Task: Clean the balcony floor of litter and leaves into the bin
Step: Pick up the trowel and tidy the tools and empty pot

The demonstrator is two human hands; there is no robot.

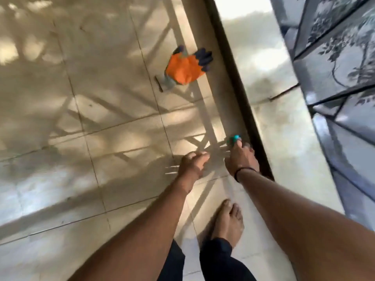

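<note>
— Tiles [60, 118] on my left look bare from here, though blur and shadow could hide a leaf.

— And your hands?

— My left hand [193, 164] hangs over the floor with the fingers curled in, and I see nothing in it. Just right of it, my right hand [241, 159] has reached down to the dark sill [235, 98] and pinches a small teal scrap [235, 138] at the fingertips. Whether it is off the floor yet, I can't tell.

— So that scrap is the litter?

— I judge so. It sits right at the sill's edge, near my foot [228, 222].

— How do you lift it cleanly?

— Pinch firmly with thumb and forefinger and come straight up, so it doesn't slip down by the sill. I'd keep the left hand free for anything that drops.

— What about the orange thing farther up?

— A glove [187, 66], orange with dark fingers, lying on the tiles near the sill, well apart from my hands. It may need picking up too.

— Where is the bin?

— Not in view. Right of the sill is pale floor and a patterned panel [334, 57], so I'd hold the scrap tight until I find it.
</note>
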